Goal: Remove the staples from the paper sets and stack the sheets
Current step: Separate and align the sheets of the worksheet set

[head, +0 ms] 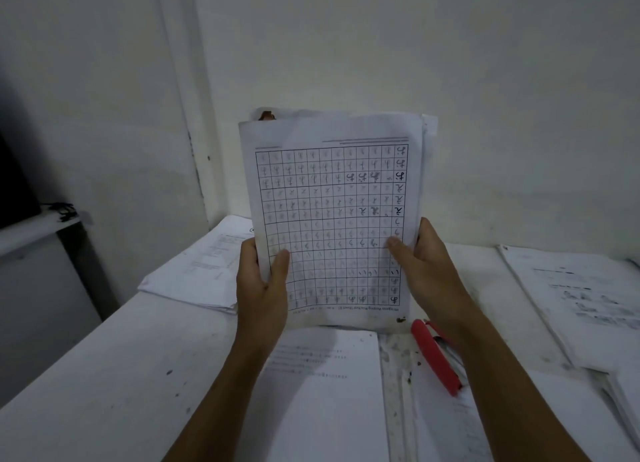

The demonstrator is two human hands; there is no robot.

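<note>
Both hands hold one paper set (332, 219) upright above the table (104, 375), squarely in front of the camera. Top sheet: a printed writing-practice grid, upside down to the viewer. Left hand (261, 288) grips the set's lower left edge, thumb on the front; right hand (426, 267) grips the lower right edge, thumb likewise on the front. Several sheets in the set, edges slightly uneven at the top right. Dark mark at the set's lower right corner, possibly a staple or its stain; cannot tell which.

Taking the held set as reference:
- Directly below it: a printed sheet (329, 375) flat on the table.
- Below right: a red-handled tool (434, 357), partly under the right forearm; probably the staple remover.
- Behind left: a pile of papers (201, 271).
- Far right: more stacked papers (581, 305).

Progress, as a judgement: mid-task. Piles exist, but which are finished and which remain stapled is not readable here. The held set looks due for squaring up or inspection.

Containers: none visible.
</note>
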